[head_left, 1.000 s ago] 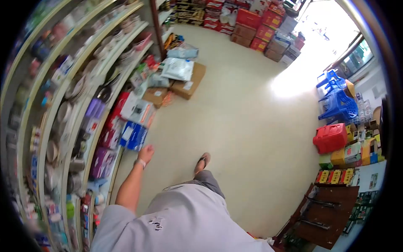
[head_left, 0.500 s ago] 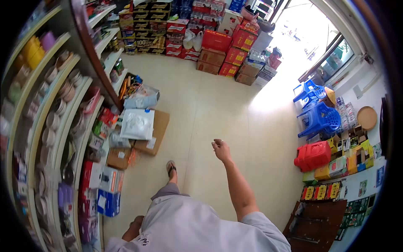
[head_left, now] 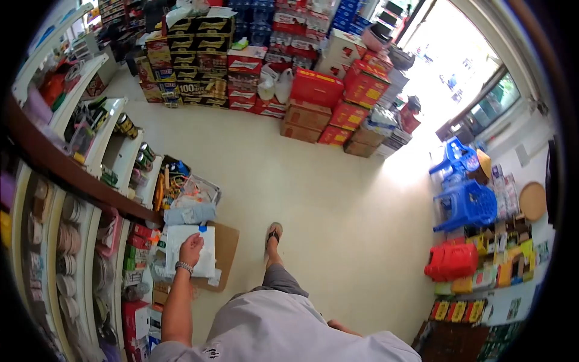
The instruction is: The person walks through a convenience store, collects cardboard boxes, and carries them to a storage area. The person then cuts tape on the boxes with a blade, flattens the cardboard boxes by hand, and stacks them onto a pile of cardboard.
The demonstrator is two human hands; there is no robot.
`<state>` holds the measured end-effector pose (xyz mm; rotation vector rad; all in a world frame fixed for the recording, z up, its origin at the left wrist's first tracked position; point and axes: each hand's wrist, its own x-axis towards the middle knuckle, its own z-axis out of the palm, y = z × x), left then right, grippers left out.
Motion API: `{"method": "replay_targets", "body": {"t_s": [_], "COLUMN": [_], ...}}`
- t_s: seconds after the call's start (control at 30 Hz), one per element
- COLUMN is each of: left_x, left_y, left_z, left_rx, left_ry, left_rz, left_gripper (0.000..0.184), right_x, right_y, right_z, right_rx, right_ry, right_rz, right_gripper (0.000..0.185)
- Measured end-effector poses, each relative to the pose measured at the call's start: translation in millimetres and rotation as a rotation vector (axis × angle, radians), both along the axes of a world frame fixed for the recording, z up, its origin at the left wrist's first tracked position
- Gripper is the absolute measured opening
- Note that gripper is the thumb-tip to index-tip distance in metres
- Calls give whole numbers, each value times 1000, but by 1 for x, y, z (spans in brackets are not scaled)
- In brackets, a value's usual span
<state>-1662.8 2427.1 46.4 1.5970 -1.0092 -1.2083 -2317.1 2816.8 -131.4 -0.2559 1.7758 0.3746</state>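
Note:
My left hand (head_left: 191, 250), with a metal-band watch (head_left: 184, 266) on the wrist, swings forward with loosely bent fingers. Nothing shows in it. From this view it overlaps a white plastic-wrapped package (head_left: 206, 260) on the pile beside the shelves; no contact can be made out. Only a sliver of my right arm or hand (head_left: 345, 328) appears past the shirt, its fingers hidden. My sandalled foot (head_left: 274, 232) is out in front on the pale floor.
Shelves with bowls (head_left: 69, 235) line the left. A flattened cardboard piece (head_left: 226, 253) lies by the pile. Stacked cartons (head_left: 307, 114) stand ahead, near a bright doorway (head_left: 449, 54). Blue plastic chairs (head_left: 464, 205) and a red container (head_left: 451, 262) are on the right.
My left arm has swung forward into view, and my right arm has swung back mostly out of sight. The other foot leads now; the cartons ahead look nearer.

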Motion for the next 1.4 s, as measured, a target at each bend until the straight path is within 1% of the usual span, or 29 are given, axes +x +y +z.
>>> {"method": "replay_targets", "body": {"t_s": [0.07, 0.13, 0.17, 0.2, 0.23, 0.27, 0.3, 0.37, 0.4, 0.5, 0.53, 0.6, 0.67, 0.73, 0.77, 0.83, 0.87, 0.9, 0.93, 1.0, 1.07, 1.1, 1.17, 1.23, 1.27, 1.3, 1.33, 1.37, 1.4], "left_x": [-5, 5, -8, 1, -2, -1, -6, -8, -14, -9, -1, 23, 65, 125, 135, 190, 215, 234, 260, 304, 338, 360, 395, 417, 429, 443, 451, 457, 462], "left_y": [-37, -35, -36, -22, -15, 4, 7, -16, -32, -89, -110, -165, -230, -296, -374, -468, -536, -606, -647, -713, -763, -785, -797, -796, -773, -741, -731, -707, -690], "left_z": [-36, -120, -107, -154, -174, -199, -192, -171, -145, -123, -127, -144, -175, -220, -188, -225, -152, -35, -27, -1, 34, 44, 30, -10, -59, -121, -88, -115, -122], "left_rx": [168, 335, 547, 510, 672, 590, 513, 406, 352, 717, 799, 892, 851, 575, 620, 226, 558, 626, 521, 270, 202, 116, 184, 326, 434, 608, 782, 855, 853], "left_ry": [-39, -412, -717, -844, -832, -715, -594, -689, -738, -202, -29, -332, -367, -312, -674, -809, -733, -502, -540, -264, -203, -145, -179, -215, -231, -274, -284, -455, -107], "left_rz": [30, -124, -358, -776, -947, -959, -974, -989, -994, -371, -143, -294, -374, -427, -749, -326, -412, -165, -96, 229, 325, 391, 402, 424, 432, 313, 111, 54, 302], "left_gripper": [34, 41, 48, 49, 47, 49, 53, 56, 58, 53, 52, 47, 41, 41, 41, 41, 43, 49, 47, 46, 47, 48, 48, 48, 49, 50, 50, 44, 41], "right_x": [-2, -7, -4, 8, 30, 30, 43, 86, 105, 179, 218, 272, 320, 359, 371, 405, 414, 425, 436, 429, 469, 491, 537, 610, 661, 718, 758, 823, 886], "right_y": [-95, -217, -288, -366, -464, -534, -623, -787, -854, -1032, -1066, -1130, -1165, -1179, -1179, -1183, -1186, -1194, -1206, -1239, -1293, -1323, -1384, -1468, -1517, -1552, -1593, -1622, -1657], "right_z": [20, 32, 35, 24, 69, 56, 75, 130, 139, 185, 226, 229, 218, 177, 161, 153, 141, 138, 134, 109, 122, 122, 95, 81, 81, 103, 61, 89, 107], "right_rx": [-52, -159, -248, -387, -325, -687, -637, -821, -1004, -1277, -1396, -1443, -1523, -1231, -1319, -959, -843, -644, -445, -679, -425, -349, -250, -399, -243, -465, -691, -766, -864], "right_ry": [23, -22, -62, 63, 43, 198, 180, 219, 306, 287, 239, 154, 128, 40, 2, -144, -171, -145, -116, -399, -386, -377, 17, 18, -30, -55, -100, -69, -112], "right_rz": [-18, 80, 302, 1154, 1161, 1270, 1385, 1377, 1159, 939, 854, 665, 798, 791, 1085, 1091, 1160, 1221, 1281, 2248, 1865, 1740, 1300, 1589, 1649, 1832, 1935, 1735, 1723], "right_gripper": [28, 33, 36, 52, 58, 51, 48, 46, 44, 37, 36, 31, 29, 28, 30, 35, 37, 36, 35, 31, 33, 34, 39, 43, 54, 55, 49, 47, 44]}}
